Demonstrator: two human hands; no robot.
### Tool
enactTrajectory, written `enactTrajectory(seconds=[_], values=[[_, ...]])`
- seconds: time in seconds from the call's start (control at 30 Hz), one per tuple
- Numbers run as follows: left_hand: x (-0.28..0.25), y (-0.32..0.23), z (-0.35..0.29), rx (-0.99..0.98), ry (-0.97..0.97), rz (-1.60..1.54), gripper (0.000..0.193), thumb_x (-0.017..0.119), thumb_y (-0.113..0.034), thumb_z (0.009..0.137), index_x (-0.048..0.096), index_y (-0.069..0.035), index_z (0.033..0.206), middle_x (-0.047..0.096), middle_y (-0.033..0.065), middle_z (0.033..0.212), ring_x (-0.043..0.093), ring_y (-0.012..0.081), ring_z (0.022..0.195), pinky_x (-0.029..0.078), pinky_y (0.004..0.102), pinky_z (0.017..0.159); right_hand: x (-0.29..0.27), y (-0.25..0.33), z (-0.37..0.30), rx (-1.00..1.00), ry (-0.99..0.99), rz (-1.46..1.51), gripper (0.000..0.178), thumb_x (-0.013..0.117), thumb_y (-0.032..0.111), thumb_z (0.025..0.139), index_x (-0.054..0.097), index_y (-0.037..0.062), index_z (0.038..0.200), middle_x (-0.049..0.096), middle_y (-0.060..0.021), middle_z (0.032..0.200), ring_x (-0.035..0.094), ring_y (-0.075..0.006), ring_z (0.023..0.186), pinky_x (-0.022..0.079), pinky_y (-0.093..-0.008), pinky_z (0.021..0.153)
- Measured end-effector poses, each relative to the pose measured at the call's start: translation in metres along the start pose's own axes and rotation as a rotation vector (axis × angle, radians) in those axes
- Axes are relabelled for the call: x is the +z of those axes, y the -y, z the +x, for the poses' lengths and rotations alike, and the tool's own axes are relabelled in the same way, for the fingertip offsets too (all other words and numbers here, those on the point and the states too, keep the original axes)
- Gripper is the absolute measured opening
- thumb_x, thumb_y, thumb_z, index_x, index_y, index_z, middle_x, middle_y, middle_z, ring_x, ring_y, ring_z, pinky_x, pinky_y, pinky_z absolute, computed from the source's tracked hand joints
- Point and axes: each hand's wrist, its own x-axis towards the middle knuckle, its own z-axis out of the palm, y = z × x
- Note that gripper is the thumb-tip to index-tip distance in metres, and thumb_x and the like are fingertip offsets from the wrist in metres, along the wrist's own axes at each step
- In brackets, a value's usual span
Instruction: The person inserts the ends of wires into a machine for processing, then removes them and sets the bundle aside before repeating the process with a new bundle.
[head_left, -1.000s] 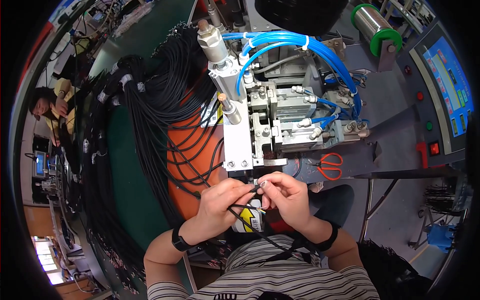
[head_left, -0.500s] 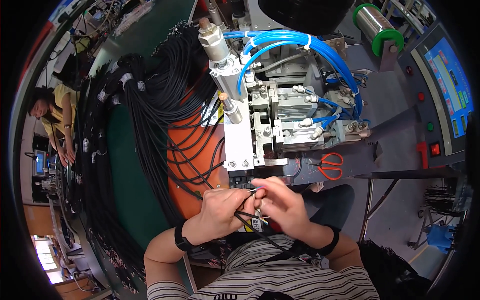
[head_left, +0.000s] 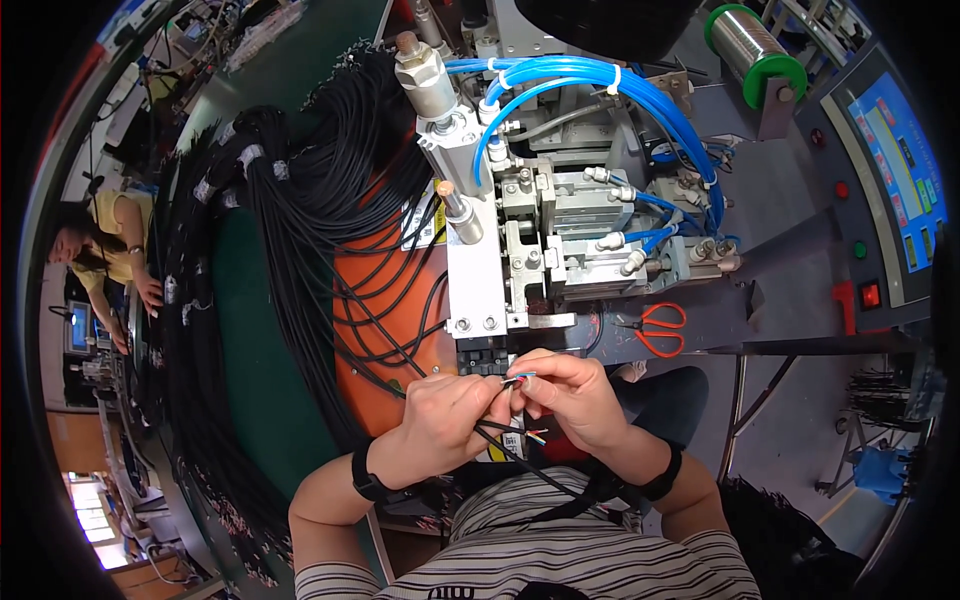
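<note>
In front of the machine's lower end, both hands meet with fingers closed. My left hand (head_left: 442,418) pinches a black cable (head_left: 515,462), part of which hangs down across my shirt. Thumb and fingers of my right hand (head_left: 572,402) are closed on thin coloured wires (head_left: 523,376) at a cable end, right by the left fingertips. Below the hands, another stripped end with several coloured wires (head_left: 537,437) sticks out to the right. Just beyond my fingertips is a small black fixture (head_left: 482,356) under the machine's white plate (head_left: 477,275).
Bundled black cables (head_left: 325,190) lie left and behind on an orange mat (head_left: 380,265). Blue air hoses (head_left: 640,90) arch over metal cylinders (head_left: 595,205). Orange-handled scissors (head_left: 660,330) lie right. A solder wire spool (head_left: 748,50) and touchscreen (head_left: 900,170) stand far right. Another person (head_left: 120,235) works far left.
My right fingers have shifted slightly on the wires, whose coloured tips now show more fanned out. The lower stripped end now shows more plainly. The person at far left has moved their arms.
</note>
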Motion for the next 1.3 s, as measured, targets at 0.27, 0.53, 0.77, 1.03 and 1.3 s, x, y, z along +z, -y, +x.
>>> enactTrajectory(seconds=[0.27, 0.53, 0.77, 1.03, 1.3], values=[[0.004, 0.002, 0.000, -0.048, 0.013, -0.076, 0.018, 0.071, -0.001, 0.078, 0.060, -0.002, 0.092, 0.059, 0.0072, 0.063, 0.057, 0.0228, 0.048, 0.041, 0.0336, 0.043, -0.003, 0.007, 0.006, -0.018, -0.001, -0.179, 0.015, 0.058, -0.001, 0.096, 0.068, -0.0046, 0.107, 0.065, -0.0096, 0.101, 0.064, -0.0102, 0.071, 0.047, -0.0189, 0.055], [-0.005, -0.001, 0.000, -0.007, 0.170, 0.050, 0.019, 0.072, -0.003, 0.078, 0.062, -0.002, 0.094, 0.055, 0.0046, 0.062, 0.054, 0.0213, 0.048, 0.042, 0.0335, 0.046, -0.007, 0.019, 0.010, -0.010, 0.007, -0.421, 0.010, 0.065, 0.003, 0.091, 0.068, -0.0033, 0.098, 0.066, -0.0066, 0.092, 0.062, -0.0075, 0.066, 0.044, -0.0196, 0.052], [-0.010, -0.009, -0.001, -0.009, 0.258, 0.366, 0.039, 0.069, -0.003, 0.071, 0.064, -0.001, 0.110, 0.055, 0.0048, 0.075, 0.058, 0.0217, 0.064, 0.046, 0.0339, 0.058, 0.007, 0.025, 0.015, -0.525, -0.032, -1.470, 0.009, 0.070, 0.006, 0.081, 0.063, 0.0003, 0.080, 0.061, -0.0074, 0.077, 0.062, -0.0200, 0.056, 0.047, -0.0304, 0.049], [-0.008, 0.000, -0.006, -0.057, 0.198, 0.251, 0.053, 0.068, -0.003, 0.064, 0.062, 0.002, 0.116, 0.057, 0.0103, 0.094, 0.059, 0.0261, 0.080, 0.048, 0.0375, 0.066, 0.006, 0.016, 0.015, -0.479, -0.063, -1.440, 0.006, 0.067, 0.006, 0.081, 0.062, 0.0023, 0.081, 0.060, -0.0082, 0.078, 0.061, -0.0270, 0.058, 0.048, -0.0356, 0.050], [-0.011, 0.004, -0.005, -0.074, 0.232, 0.221, 0.056, 0.069, -0.002, 0.063, 0.062, 0.001, 0.119, 0.055, 0.0088, 0.089, 0.057, 0.0267, 0.076, 0.048, 0.0378, 0.065, 0.007, 0.013, 0.013, -0.496, -0.109, -1.431, 0.006, 0.066, 0.004, 0.084, 0.061, 0.0011, 0.084, 0.060, -0.0083, 0.080, 0.062, -0.0275, 0.059, 0.049, -0.0355, 0.050]])
